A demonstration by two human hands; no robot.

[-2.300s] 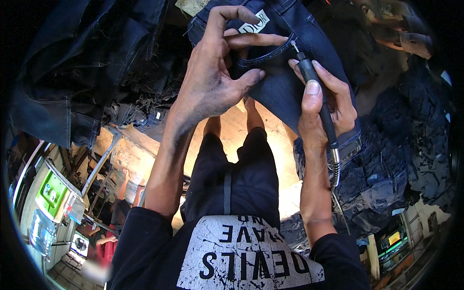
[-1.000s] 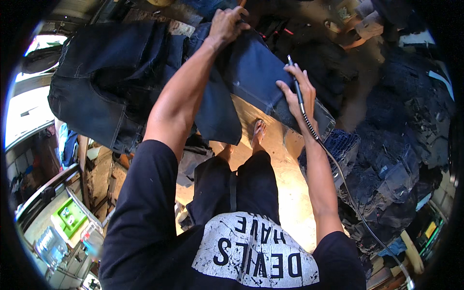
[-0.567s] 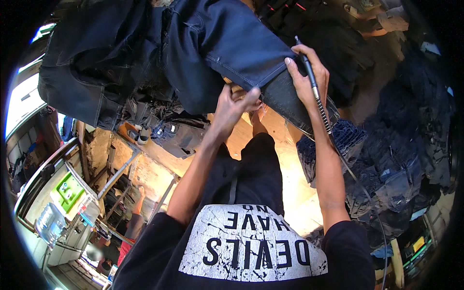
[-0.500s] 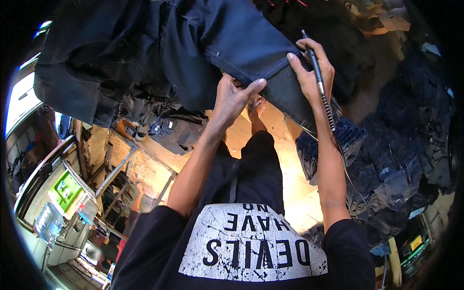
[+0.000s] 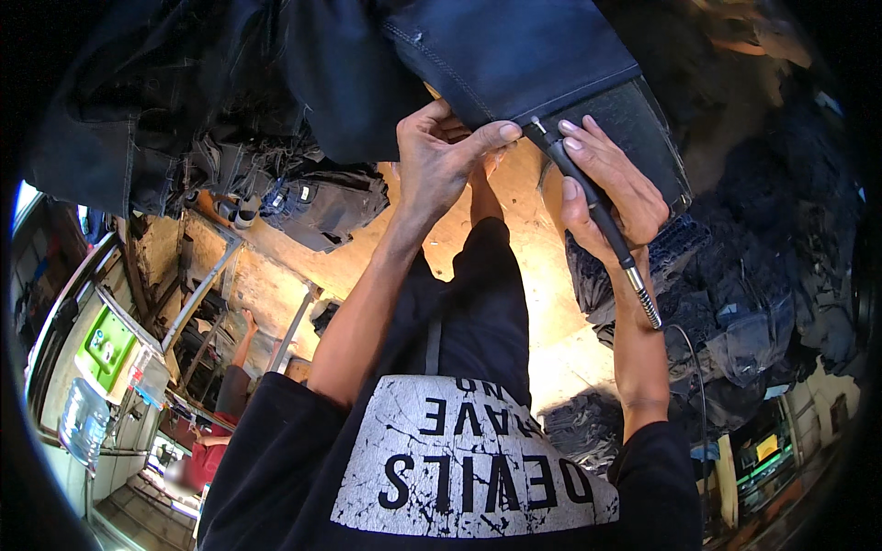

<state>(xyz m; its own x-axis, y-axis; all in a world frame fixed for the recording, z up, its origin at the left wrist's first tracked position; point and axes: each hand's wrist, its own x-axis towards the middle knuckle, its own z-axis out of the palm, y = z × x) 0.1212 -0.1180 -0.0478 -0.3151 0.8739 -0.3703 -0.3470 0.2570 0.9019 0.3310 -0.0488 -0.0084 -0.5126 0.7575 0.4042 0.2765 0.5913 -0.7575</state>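
Dark blue jeans lie across the top of the view, one leg drawn over a flat black board. My left hand is closed on the edge of this leg by the stitched hem, thumb stretched along it. In my right hand is a black pen-shaped rotary tool, with a metal spring sleeve and a thin cable at its rear. Its pale tip is at the hem corner, right beside my left thumb. Whether the tip touches the cloth, I cannot tell.
Piles of dark jeans rise on the right, and another stack lies left of my legs. A metal frame, a green tray and a clear water bottle are at lower left. Another person is there too.
The rotary tool has swung round, its tip now pointing up-left at the hem corner. My right hand has come lower. The jeans leg and board have shifted up and right.
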